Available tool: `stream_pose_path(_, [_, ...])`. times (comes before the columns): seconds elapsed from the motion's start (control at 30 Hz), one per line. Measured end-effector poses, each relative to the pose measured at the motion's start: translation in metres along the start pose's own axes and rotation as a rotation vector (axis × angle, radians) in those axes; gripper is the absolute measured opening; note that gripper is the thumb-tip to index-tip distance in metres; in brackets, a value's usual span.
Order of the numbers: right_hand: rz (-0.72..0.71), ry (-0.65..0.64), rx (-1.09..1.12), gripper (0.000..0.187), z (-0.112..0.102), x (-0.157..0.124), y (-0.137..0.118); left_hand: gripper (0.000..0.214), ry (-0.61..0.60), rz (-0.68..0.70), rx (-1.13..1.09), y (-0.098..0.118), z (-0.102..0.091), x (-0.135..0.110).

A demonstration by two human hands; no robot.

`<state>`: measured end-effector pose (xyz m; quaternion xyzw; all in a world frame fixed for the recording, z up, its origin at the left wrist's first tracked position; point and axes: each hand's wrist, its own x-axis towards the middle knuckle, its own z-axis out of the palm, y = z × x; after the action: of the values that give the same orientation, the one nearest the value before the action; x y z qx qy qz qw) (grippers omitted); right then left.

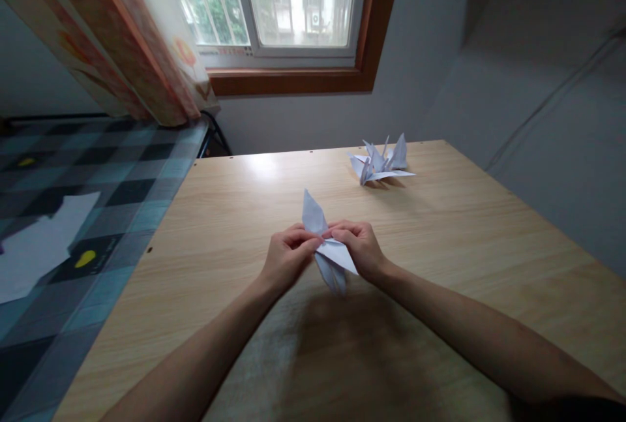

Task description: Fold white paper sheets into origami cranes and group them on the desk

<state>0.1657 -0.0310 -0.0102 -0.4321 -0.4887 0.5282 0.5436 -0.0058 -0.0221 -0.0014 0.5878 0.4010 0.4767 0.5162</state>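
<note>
Above the middle of the wooden table [220, 226], a white folded paper crane [337, 254] is held between both hands. Its pointed wings spread up and down to the right, and further folded points hang below. My left hand [292, 249] pinches it near the centre from the left side. From the right, my right hand [360, 246] grips it with thumb and fingers closed on the paper, close to the left fingertips. Part of the crane's middle is hidden behind the fingers.
White folded paper cranes [381, 161] stand in a cluster at the table's back right. On the left, a checked cloth [122, 190] bears white paper sheets [44, 246]. A window [293, 4] and a patterned curtain [117, 24] are beyond the table.
</note>
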Motion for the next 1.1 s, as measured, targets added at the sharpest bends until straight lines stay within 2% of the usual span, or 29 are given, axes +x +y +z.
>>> stream_pose_path(0.1, [-0.033,-0.033,0.024,0.009,0.0,-0.001,0.002,0.008,0.022,0.01,-0.025,0.002,0.004,-0.001])
stream_pose_path(0.23, [-0.002,-0.09,0.07,0.024,0.001,0.0,0.007,0.019,0.106,-0.01,-0.131,-0.005,0.005,-0.001])
stream_pose_path(0.33, [-0.01,-0.079,0.088,0.031,0.002,0.0,0.006,0.032,0.138,-0.056,-0.219,-0.008,0.006,-0.001])
stream_pose_path(0.47, [-0.06,-0.013,0.078,0.032,0.002,0.0,0.004,0.054,0.049,-0.066,-0.296,-0.005,0.006,0.0])
stream_pose_path(0.6, [-0.121,0.03,0.062,0.033,0.004,-0.001,0.005,0.062,-0.036,-0.075,-0.287,-0.007,0.005,0.001])
stream_pose_path(0.67, [-0.168,0.043,0.015,0.031,0.005,-0.004,0.006,0.06,-0.02,-0.073,-0.252,-0.009,0.005,0.0])
stream_pose_path(0.8, [-0.31,0.08,-0.143,0.022,0.004,-0.01,0.003,0.038,0.018,-0.06,-0.102,-0.007,0.006,-0.003])
stream_pose_path(0.93, [-0.441,0.092,-0.318,0.012,0.002,-0.013,-0.004,0.014,0.048,0.057,0.137,0.001,0.006,-0.005])
stream_pose_path(1.03, [-0.472,0.134,-0.418,0.023,0.001,-0.01,-0.006,0.017,0.099,0.11,0.172,0.002,0.004,-0.003])
stream_pose_path(1.1, [-0.398,0.161,-0.42,0.039,-0.001,-0.006,-0.004,0.022,0.116,0.086,0.074,0.0,0.002,-0.001])
